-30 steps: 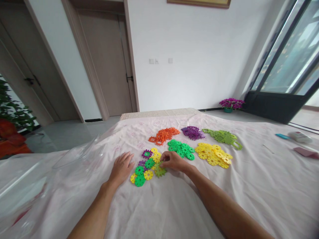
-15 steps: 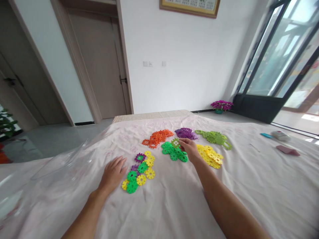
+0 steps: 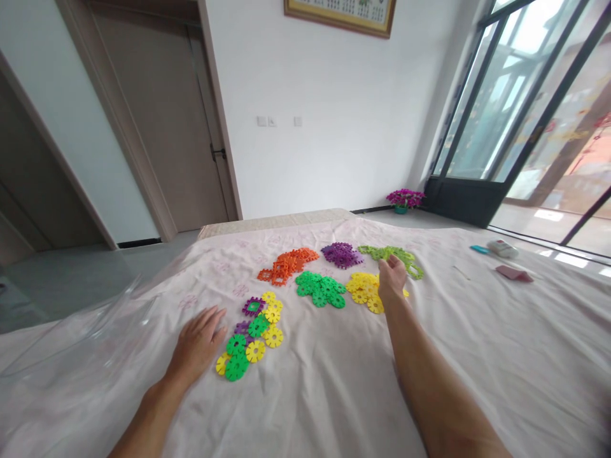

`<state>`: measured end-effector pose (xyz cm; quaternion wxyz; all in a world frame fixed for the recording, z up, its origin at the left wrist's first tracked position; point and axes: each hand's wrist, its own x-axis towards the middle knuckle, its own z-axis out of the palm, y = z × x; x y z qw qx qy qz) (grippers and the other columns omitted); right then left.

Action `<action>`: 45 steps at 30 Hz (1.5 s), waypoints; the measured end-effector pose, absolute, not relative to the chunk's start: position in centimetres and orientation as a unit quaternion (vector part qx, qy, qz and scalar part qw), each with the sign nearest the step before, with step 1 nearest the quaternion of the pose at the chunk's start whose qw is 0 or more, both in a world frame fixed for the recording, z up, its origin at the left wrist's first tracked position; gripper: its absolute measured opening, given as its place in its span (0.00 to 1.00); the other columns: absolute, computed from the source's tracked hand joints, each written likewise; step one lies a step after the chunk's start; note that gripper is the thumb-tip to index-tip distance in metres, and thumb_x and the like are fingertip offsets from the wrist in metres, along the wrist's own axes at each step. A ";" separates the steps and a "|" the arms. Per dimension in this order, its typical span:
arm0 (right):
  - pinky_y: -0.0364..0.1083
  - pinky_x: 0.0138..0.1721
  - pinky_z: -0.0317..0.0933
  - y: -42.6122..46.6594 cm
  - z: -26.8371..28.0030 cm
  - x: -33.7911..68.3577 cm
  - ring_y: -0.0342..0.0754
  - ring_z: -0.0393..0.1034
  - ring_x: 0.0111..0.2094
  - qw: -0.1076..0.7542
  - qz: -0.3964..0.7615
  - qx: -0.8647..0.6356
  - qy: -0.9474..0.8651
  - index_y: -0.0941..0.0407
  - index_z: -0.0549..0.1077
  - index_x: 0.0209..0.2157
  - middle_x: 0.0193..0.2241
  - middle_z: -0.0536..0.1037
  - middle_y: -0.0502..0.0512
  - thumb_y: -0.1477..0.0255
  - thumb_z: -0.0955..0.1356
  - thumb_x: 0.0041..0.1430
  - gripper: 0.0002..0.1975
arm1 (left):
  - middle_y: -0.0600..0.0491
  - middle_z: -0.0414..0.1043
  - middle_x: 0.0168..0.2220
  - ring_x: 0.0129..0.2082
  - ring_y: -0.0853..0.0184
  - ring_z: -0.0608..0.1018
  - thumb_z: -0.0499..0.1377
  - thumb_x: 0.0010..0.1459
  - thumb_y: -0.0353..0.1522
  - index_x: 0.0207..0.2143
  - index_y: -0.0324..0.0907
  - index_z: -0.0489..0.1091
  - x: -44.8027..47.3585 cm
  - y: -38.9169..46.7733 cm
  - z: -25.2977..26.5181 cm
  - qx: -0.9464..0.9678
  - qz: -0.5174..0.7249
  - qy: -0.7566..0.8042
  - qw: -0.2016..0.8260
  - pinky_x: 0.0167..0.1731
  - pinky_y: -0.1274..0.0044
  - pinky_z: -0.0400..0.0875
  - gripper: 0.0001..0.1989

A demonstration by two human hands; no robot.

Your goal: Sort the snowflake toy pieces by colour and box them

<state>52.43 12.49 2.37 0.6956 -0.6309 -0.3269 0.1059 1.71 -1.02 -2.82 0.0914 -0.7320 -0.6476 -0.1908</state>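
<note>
My left hand [image 3: 200,334] lies flat on the cloth with its fingers stretched out, holding nothing. Just right of it is a loose group of notched plastic pieces: yellow discs [image 3: 273,336], green discs [image 3: 237,367] and a purple square piece [image 3: 253,306]. My right hand [image 3: 393,276] is at the light green pile [image 3: 405,257], its fingers bent together. What lies between those fingertips is hidden. The hand and wrist partly cover the yellow pile [image 3: 363,289]. Left of that sits the green pile [image 3: 321,289], with purple pieces [image 3: 341,254] and orange pieces [image 3: 289,264] behind.
The pieces lie on a wrinkled pale cloth [image 3: 315,381]. Clear plastic sheeting [image 3: 81,337] lies at the left. At the right are a pink folded item [image 3: 514,273], a white packet [image 3: 503,249] and a light blue object [image 3: 479,249].
My right hand has moved right from the green pile to the light green pile. The light green square piece it held is no longer distinguishable. My left hand stays beside the loose group.
</note>
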 end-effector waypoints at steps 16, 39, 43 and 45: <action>0.49 0.50 0.65 7.3 2.8 36.1 0.50 0.73 0.45 0.436 0.124 -0.452 -0.769 0.54 0.78 0.43 0.42 0.80 0.57 0.81 0.62 0.57 0.18 | 0.47 0.69 0.61 0.61 0.58 0.69 0.49 0.65 0.39 0.57 0.45 0.70 2.0 -1.2 -2.4 -0.726 -0.189 -0.656 0.085 0.62 0.65 0.61 0.22; 0.48 0.52 0.61 2.6 3.0 30.5 0.50 0.72 0.48 0.244 0.096 -0.298 -0.918 0.53 0.77 0.45 0.45 0.80 0.55 0.70 0.69 0.60 0.11 | 0.45 0.68 0.61 0.63 0.57 0.67 0.51 0.65 0.37 0.58 0.43 0.69 3.1 -1.8 -1.1 -0.718 -0.174 -0.669 0.077 0.62 0.65 0.59 0.21; 0.48 0.50 0.61 2.6 2.9 30.6 0.51 0.71 0.47 0.249 0.089 -0.286 -0.921 0.53 0.77 0.45 0.45 0.79 0.55 0.64 0.72 0.58 0.14 | 0.45 0.69 0.61 0.62 0.56 0.68 0.51 0.65 0.36 0.58 0.43 0.70 3.1 -1.8 -1.0 -0.720 -0.179 -0.665 0.083 0.62 0.64 0.60 0.21; 0.49 0.51 0.60 2.5 2.8 30.6 0.51 0.70 0.48 0.244 0.085 -0.278 -0.925 0.52 0.77 0.45 0.45 0.79 0.54 0.60 0.72 0.59 0.15 | 0.45 0.68 0.61 0.62 0.56 0.67 0.51 0.65 0.36 0.58 0.42 0.70 3.1 -1.8 -1.0 -0.721 -0.177 -0.665 0.084 0.62 0.64 0.60 0.21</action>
